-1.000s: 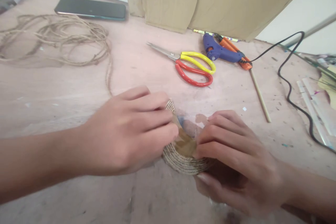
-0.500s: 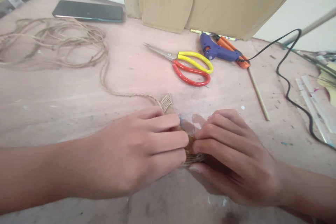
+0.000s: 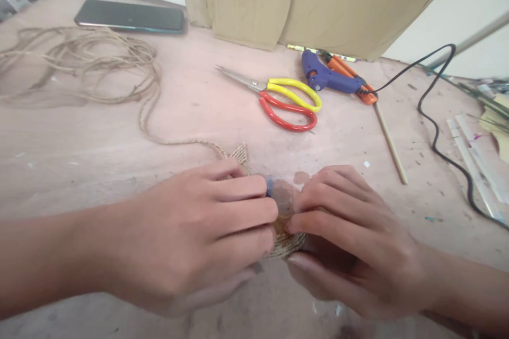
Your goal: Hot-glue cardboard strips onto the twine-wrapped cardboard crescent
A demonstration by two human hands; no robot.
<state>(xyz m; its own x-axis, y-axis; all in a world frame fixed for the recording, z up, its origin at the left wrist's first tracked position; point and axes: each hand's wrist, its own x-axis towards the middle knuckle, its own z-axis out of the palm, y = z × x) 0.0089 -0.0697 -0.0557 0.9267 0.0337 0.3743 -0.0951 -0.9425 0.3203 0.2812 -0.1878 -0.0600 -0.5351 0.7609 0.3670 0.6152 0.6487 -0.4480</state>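
Observation:
A small round piece wrapped in jute twine point(image 3: 284, 243) lies on the table between my two hands. My left hand point(image 3: 199, 233) covers its left side, fingers pressed together on the twine coil. My right hand point(image 3: 350, 238) grips its right side, fingers curled round it. A strand of twine point(image 3: 159, 132) runs from the piece's upper left edge back to a loose pile of twine point(image 3: 79, 63) at the far left. Most of the piece is hidden under my fingers.
Scissors with one yellow and one red handle point(image 3: 286, 103) lie beyond my hands. A purple glue gun point(image 3: 330, 79) with a black cord point(image 3: 433, 127) rests behind them beside a wooden stick point(image 3: 392, 143). A phone point(image 3: 129, 16) and cardboard sheets point(image 3: 318, 0) lie at the back.
My left hand has slid down and right over the piece, covering more of it. The twine strand, hidden before, now shows trailing to the pile. My right hand has barely moved.

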